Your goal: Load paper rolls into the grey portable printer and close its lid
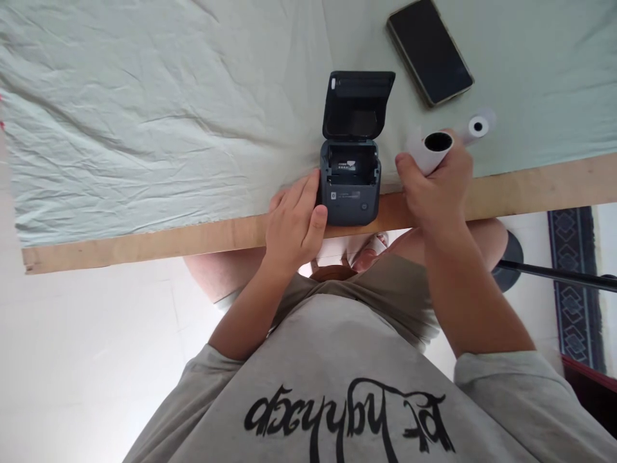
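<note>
A small dark grey label printer (pixel 350 202) sits at the table's front edge with its lid (pixel 357 106) swung up. Inside its bay, a small white label shows and no roll is in it. My left hand (pixel 295 222) lies against the printer's left side, fingers stretched out and thumb at its lower left corner. To the right of the printer, my right hand (pixel 436 186) is closed round a white paper roll (pixel 427 161), whose dark hollow core faces up. Just beyond that hand, a smaller white roll (pixel 470 128) with a dark core is on the cloth.
A dark smartphone (pixel 431 54) in a case lies at the back right. Pale green wrinkled cloth (pixel 168 128) covers the table, with a bare wooden strip (pixel 144 241) along its front edge. A black bar (pixel 559 273) and a patterned dark mat (pixel 576 289) are at the lower right.
</note>
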A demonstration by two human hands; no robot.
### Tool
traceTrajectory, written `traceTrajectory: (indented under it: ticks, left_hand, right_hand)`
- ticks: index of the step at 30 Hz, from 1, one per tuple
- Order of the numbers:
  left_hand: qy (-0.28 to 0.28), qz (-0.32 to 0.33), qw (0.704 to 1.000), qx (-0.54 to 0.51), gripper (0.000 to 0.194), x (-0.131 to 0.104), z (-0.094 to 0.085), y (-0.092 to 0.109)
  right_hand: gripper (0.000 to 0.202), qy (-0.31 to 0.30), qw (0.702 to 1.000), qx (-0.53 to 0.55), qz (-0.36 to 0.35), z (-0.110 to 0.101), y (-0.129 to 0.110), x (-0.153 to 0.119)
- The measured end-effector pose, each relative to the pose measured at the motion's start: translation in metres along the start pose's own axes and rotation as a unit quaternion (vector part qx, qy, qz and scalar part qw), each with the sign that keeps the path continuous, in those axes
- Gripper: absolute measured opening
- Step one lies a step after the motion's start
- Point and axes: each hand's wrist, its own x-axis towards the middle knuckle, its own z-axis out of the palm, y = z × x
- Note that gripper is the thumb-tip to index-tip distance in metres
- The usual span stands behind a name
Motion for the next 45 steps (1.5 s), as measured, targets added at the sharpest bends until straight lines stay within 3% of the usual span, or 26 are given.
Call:
traceTrajectory:
  ticks: [3,6,13,17,20,22,24,26,29,34,45]
  left_hand:
    - [0.001,0.002,1.0,0.002,0.084,0.0,0.0,0.0]
    - [0.001,0.001,1.0,0.004,0.083,0.0,0.0,0.0]
    - [0.001,0.001,1.0,-0.004,0.083,0.0,0.0,0.001]
    - [-0.001,0.002,1.0,-0.004,0.084,0.0,-0.002,0.002]
    - [-0.004,0.002,1.0,0.0,0.083,-0.001,-0.001,0.001]
    - [-0.003,0.002,1.0,0.005,0.084,0.0,-0.001,0.001]
    - [-0.003,0.003,1.0,0.007,0.084,0.0,0.0,0.0]
    - [-0.005,0.002,1.0,0.009,0.084,0.0,0.0,0.0]
    - [-0.007,0.002,1.0,0.014,0.084,0.0,0.0,0.0]
    - [0.001,0.003,1.0,0.015,0.081,0.001,0.001,0.001]
    - [-0.002,0.002,1.0,0.016,0.082,0.001,0.001,0.002]
  right_hand:
    - [0.028,0.066,0.991,-0.118,-0.025,-0.006,-0.011,0.002]
    - [0.02,0.055,0.989,-0.128,-0.057,-0.006,-0.018,0.006]
    - [0.057,-0.015,0.994,-0.102,-0.021,0.004,-0.011,0.007]
    - [0.048,0.072,0.98,-0.102,-0.154,-0.005,-0.012,-0.002]
    - [0.039,0.168,0.96,-0.128,-0.183,-0.02,-0.01,-0.001]
    - [0.046,0.196,0.953,-0.158,-0.166,-0.03,-0.003,0.005]
    - [0.054,0.168,0.965,-0.162,-0.123,-0.035,0.008,0.013]
    - [0.056,0.142,0.978,-0.134,-0.078,-0.037,0.02,0.019]
    - [0.059,0.174,0.981,-0.084,-0.032,-0.035,0.032,0.023]
    - [0.048,0.187,0.978,-0.088,0.03,-0.03,0.029,0.024]
    - [0.028,0.181,0.976,-0.096,0.069,-0.029,0.028,0.026]
